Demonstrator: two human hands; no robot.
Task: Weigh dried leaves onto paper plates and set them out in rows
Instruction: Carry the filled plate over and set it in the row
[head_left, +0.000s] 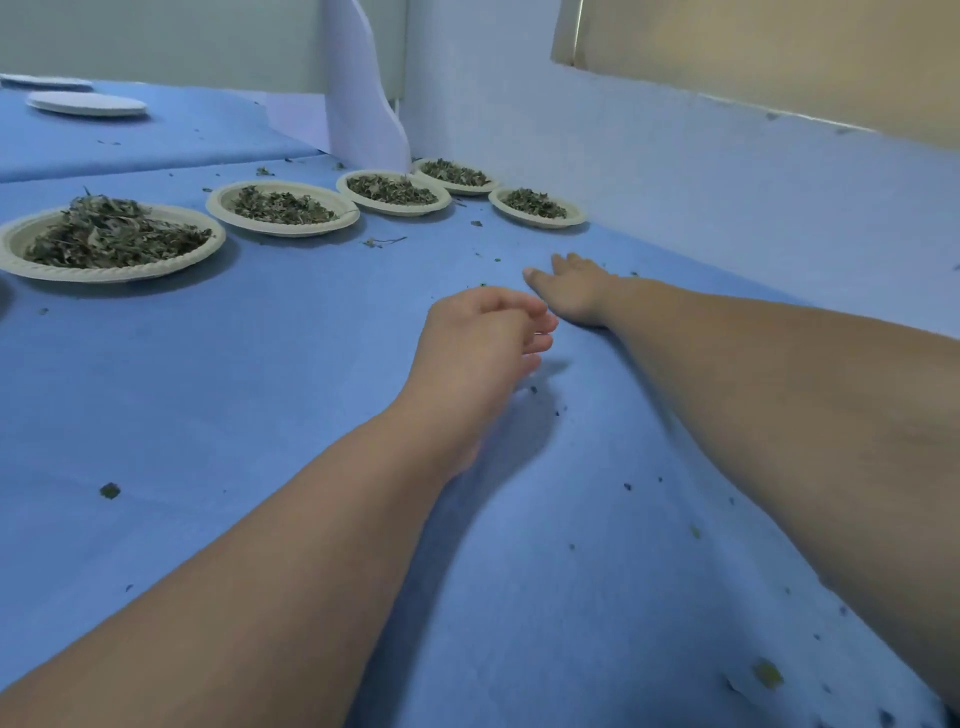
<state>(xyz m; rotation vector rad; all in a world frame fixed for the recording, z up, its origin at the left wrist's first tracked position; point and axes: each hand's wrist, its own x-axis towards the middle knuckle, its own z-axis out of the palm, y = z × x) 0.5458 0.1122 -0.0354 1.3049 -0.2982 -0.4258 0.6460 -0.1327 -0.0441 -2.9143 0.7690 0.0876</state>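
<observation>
1. We are reaching both bare arms out over the blue cloth that is covering the table.
2. Our right hand is lying flat on the cloth with its fingers stretched out, released and holding nothing.
3. Our left hand is hovering just beside it, fingers loosely curled. Nothing is showing in them.
4. The dried leaves are sitting heaped on five paper plates ahead of us, well apart from both hands.
5. Four plates are forming a row running away to the corner: the nearest plate at far left, the second plate, the third plate and the corner plate.
6. The fifth plate is starting a nearer row, just beside the cloth-draped wall and closest to our right hand.
7. Two empty plates are lying far back on the left.
8. A white paper sheet is standing up behind the row.
9. Leaf crumbs and a small twig are littering the cloth between us and the plates.
</observation>
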